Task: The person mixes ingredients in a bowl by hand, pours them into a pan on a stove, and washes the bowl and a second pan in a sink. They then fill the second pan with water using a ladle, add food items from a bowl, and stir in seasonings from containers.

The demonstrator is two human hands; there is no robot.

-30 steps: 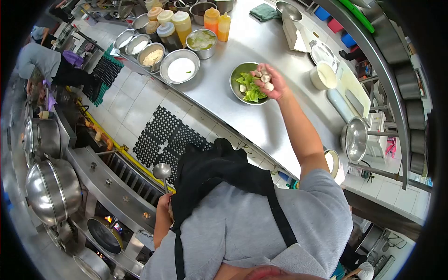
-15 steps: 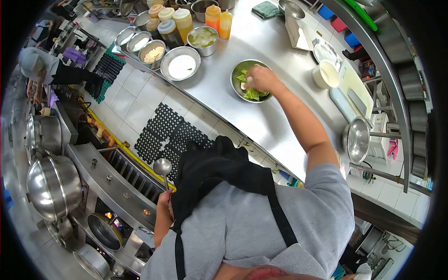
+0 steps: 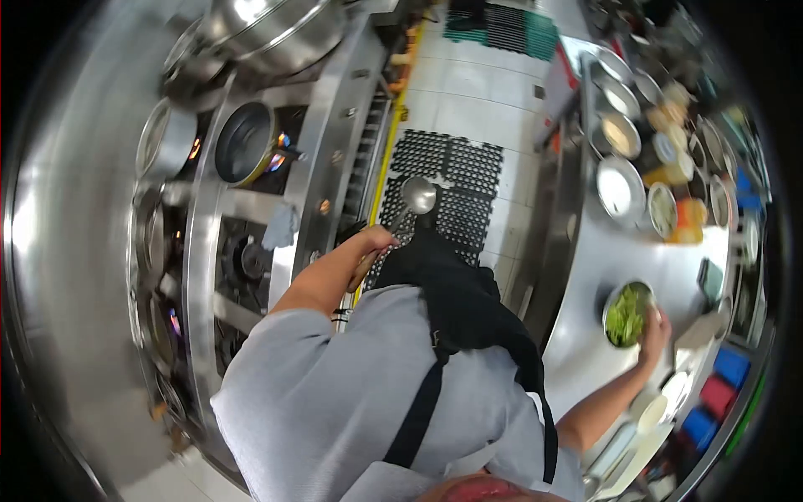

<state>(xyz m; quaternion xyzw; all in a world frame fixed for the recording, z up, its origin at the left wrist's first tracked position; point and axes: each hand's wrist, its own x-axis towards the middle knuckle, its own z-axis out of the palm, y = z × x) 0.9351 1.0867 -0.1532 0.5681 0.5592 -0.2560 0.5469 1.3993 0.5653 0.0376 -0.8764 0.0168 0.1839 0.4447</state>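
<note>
Fingers of the left hand [image 3: 381, 240] wrap a round metal ladle [image 3: 419, 196], while the right hand's [image 3: 657, 330], their spread unclear, are at a rounded metal bowl [image 3: 641, 291] of ruffled greens [image 3: 625, 319] on the smooth steel surface [image 3: 583, 328].

Right grip [image 3: 656, 331] blurred, part of the bowl [image 3: 641, 293] hidden behind it
</note>
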